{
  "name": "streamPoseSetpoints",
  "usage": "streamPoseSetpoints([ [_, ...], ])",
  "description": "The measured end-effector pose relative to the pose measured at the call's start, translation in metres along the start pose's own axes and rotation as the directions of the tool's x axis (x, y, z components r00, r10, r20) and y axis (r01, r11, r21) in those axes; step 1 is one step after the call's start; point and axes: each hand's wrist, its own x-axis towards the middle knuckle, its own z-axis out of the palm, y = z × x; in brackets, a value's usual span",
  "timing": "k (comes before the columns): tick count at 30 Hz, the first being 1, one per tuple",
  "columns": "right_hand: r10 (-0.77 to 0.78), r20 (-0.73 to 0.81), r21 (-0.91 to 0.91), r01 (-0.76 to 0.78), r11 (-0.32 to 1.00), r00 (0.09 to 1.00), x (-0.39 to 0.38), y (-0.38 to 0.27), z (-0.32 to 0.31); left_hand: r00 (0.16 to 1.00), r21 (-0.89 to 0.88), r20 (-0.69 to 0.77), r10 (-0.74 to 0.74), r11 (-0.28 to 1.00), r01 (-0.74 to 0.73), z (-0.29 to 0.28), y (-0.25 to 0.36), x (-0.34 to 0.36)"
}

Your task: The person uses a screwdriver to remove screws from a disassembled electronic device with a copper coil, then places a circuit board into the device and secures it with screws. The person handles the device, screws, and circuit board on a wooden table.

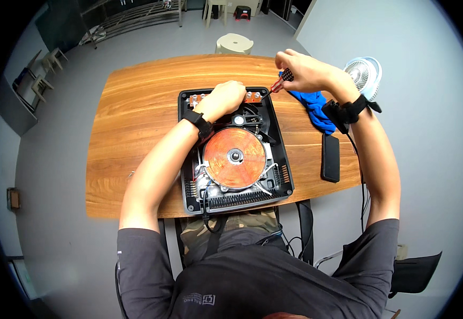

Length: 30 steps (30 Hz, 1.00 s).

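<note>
An opened induction cooker base (pixel 284 175) lies on the table, its black housing showing a round copper coil (pixel 226 154). Along its far end runs a narrow orange circuit board (pixel 253 98) with several round silver parts. My left hand (pixel 224 99) is curled over the middle of this board, fingers bent down and largely hidden; what they grip, if anything, does not show. Beyond the far right corner, my right hand (pixel 307 72) is closed on the handle of a red and black screwdriver (pixel 277 85). Its shaft slants down to the right end of the board.
A blue cloth (pixel 316 109) and a black phone (pixel 330 158) lie on the wooden table (pixel 130 111) right of the cooker. A small fan (pixel 363 74) stands past the right edge. A cream stool (pixel 234 43) is behind the table. Cables hang at the right.
</note>
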Motion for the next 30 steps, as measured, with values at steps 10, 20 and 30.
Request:
streamPoseSetpoints([
  [10, 0.157, 0.090, -0.046, -0.153, 0.987, 0.984, 0.017, -0.016, -0.011, 0.998, 0.000, 0.059, -0.030, 1.000, 0.030, -0.006, 0.003, -0.002],
  [20, -0.009, -0.177, -0.100, -0.009, 0.995, 0.984, 0.023, 0.013, 0.017, 0.998, 0.006, 0.062, -0.023, 1.000, 0.023, -0.004, 0.002, 0.002],
  [30, 0.275, -0.018, -0.103, -0.276, 0.956, 0.961, 0.035, -0.022, 0.001, 1.000, 0.000, 0.018, -0.006, 1.000, 0.006, 0.003, -0.002, 0.001],
])
